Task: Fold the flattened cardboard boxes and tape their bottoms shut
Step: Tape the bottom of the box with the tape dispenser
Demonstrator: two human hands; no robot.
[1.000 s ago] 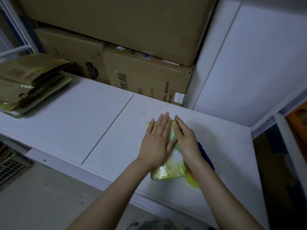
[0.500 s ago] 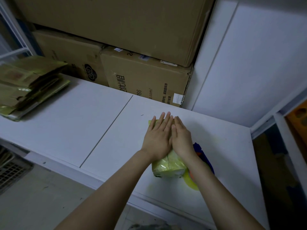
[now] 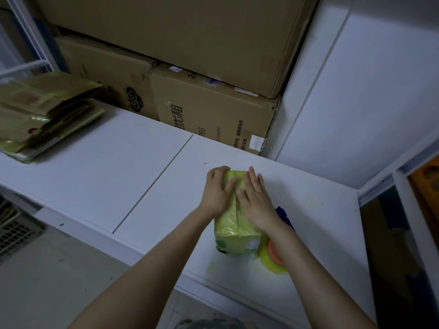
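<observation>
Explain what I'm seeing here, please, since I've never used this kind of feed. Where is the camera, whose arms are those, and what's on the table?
There is no machine here: those are a person's two bare arms. The single picture comes from a wide-angle camera worn on the person's head, looking forward and down.

On the white table stands a small yellow-green box, folded up, with a seam running along its top. The left hand holds the box's far left edge, fingers curled over it. The right hand lies flat on top beside the seam. Nothing is lifted.

By the box's near right corner lies a roll of clear tape with an orange core. Next to it is a blue object, mostly hidden by the right wrist. At far left is a stack of flattened boxes, and big brown cartons sit behind.
</observation>
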